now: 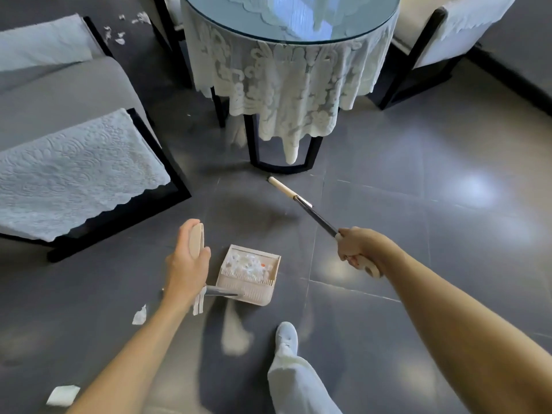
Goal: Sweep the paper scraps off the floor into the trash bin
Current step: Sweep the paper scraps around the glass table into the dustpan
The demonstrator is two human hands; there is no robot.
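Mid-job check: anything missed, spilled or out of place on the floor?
The dustpan is loaded, but paper lies outside it: one scrap left of the dustpan, a folded piece at lower left, and a scattered cluster by the armchair at top left. Nothing looks broken.

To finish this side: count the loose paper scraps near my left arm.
2: a crumpled scrap left of the left forearm near the wrist, and a flat scrap at the bottom-left edge. The forearm may hide more.

Scraps in dustpan, before table
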